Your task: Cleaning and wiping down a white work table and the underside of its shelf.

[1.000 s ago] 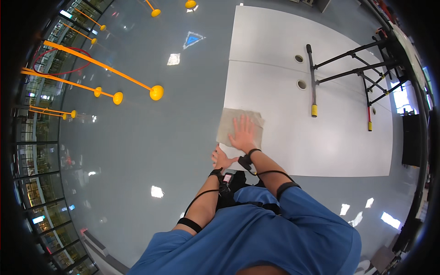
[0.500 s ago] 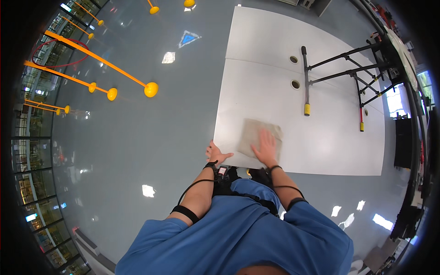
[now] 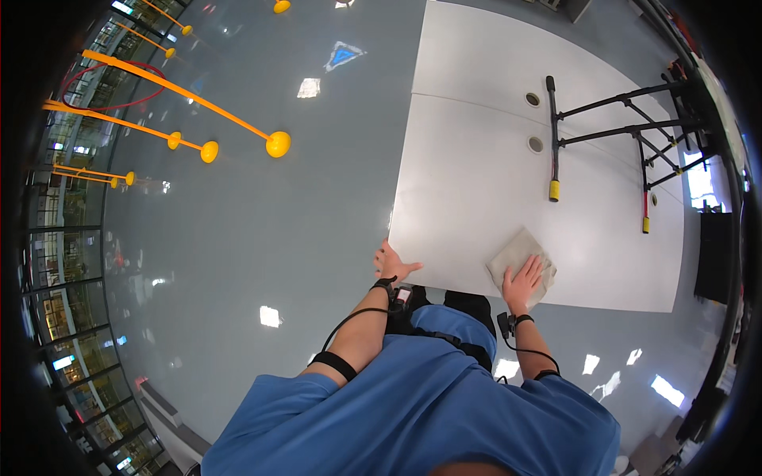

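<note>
A folded beige cloth (image 3: 506,255) lies flat on the white table (image 3: 452,182), close to its near edge. My right hand (image 3: 524,282) rests on top of it with straight fingers, pressing it to the surface. At the table's near left corner is my left hand (image 3: 397,263), its thumb over the top and its fingers spread along the left edge. Part of the cloth is covered by my right hand.
A black tubular frame with yellow-tipped feet (image 3: 554,143) stands at the table's right side. Two round cable holes (image 3: 535,144) are set in the tabletop. Orange posts with yellow ball ends (image 3: 278,144) are on the grey floor at the far left.
My right hand has slid the cloth to the right along the near edge, and the cloth has turned. My left hand stays at the corner. The whole view has shifted slightly.
</note>
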Motion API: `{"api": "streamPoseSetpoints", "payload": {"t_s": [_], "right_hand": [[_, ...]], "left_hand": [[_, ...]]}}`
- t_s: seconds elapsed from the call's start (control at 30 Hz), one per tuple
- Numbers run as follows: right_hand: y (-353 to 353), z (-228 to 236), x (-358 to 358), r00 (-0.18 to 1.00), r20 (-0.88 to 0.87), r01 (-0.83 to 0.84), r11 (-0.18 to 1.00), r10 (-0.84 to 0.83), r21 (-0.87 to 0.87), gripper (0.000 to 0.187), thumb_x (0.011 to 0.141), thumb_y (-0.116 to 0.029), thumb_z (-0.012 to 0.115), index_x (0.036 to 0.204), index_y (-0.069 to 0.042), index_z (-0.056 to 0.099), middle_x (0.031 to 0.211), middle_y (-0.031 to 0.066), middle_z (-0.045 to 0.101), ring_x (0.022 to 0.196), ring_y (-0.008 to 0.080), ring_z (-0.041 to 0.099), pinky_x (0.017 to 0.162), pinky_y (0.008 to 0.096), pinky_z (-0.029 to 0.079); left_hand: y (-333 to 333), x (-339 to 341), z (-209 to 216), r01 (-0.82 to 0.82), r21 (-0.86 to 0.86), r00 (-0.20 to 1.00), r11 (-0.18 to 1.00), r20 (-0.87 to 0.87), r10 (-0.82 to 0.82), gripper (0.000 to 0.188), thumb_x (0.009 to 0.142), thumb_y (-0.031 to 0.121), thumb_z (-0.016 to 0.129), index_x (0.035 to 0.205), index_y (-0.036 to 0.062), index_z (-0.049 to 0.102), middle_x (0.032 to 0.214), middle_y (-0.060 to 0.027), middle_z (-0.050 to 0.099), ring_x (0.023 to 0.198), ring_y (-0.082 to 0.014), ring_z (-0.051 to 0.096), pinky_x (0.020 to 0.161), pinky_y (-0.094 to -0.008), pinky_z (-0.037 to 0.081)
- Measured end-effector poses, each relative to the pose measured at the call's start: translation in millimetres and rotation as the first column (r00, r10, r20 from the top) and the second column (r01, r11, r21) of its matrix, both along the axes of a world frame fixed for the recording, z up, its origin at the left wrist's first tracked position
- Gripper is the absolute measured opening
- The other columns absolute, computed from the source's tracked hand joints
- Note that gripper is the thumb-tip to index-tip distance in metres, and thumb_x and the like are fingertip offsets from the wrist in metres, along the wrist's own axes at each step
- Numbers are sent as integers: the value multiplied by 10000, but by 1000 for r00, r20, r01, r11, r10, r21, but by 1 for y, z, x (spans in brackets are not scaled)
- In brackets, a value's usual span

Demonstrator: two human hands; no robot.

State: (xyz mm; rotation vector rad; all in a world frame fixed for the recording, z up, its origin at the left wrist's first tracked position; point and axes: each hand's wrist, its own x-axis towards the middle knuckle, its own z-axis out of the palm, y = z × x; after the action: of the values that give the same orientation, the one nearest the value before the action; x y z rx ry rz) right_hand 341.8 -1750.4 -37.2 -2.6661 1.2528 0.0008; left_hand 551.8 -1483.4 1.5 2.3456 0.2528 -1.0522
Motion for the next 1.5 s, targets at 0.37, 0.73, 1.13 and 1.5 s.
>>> {"api": "streamPoseSetpoints", "payload": {"t_s": [0.37, 0.73, 1.13, 1.5], "right_hand": [[8, 5, 189, 968, 35, -248, 968, 249, -35, 841, 869, -517, 468, 1468, 25, 232, 1539, 237, 181, 1428, 427, 108, 1132, 589, 41], [124, 16, 299, 801, 158, -573, 816, 577, -75, 867, 851, -609, 451, 1477, -40, 264, 1555, 172, 189, 1430, 399, 137, 1128, 606, 87], [81, 19, 113, 720, 227, -683, 728, 656, 64, 792, 862, -517, 532, 1479, -85, 285, 1556, 135, 211, 1433, 349, 175, 1142, 562, 104], [56, 25, 151, 802, 63, -596, 803, 594, 19, 809, 868, -530, 497, 1484, -62, 259, 1565, 148, 178, 1445, 349, 127, 1141, 555, 82]], "left_hand": [[6, -8, -6, -53, 7, 999, 999, 4, 53, 1235, 526, 329, 917, 1453, 193, 113, 1450, -209, 192, 1361, -399, 132, 1008, -604, 203], [2, -7, -4, -36, 19, 996, 999, 78, 35, 1279, 488, 367, 927, 1461, 177, 120, 1432, -200, 237, 1340, -407, 174, 997, -601, 214], [0, -5, 2, -52, 43, 996, 998, 71, 49, 1220, 507, 328, 925, 1452, 166, 170, 1426, -197, 302, 1334, -387, 244, 1014, -566, 242], [0, -10, -4, -69, 22, 992, 997, 112, 66, 1194, 522, 374, 901, 1450, 170, 179, 1391, -196, 328, 1310, -398, 273, 1011, -574, 227]]}}
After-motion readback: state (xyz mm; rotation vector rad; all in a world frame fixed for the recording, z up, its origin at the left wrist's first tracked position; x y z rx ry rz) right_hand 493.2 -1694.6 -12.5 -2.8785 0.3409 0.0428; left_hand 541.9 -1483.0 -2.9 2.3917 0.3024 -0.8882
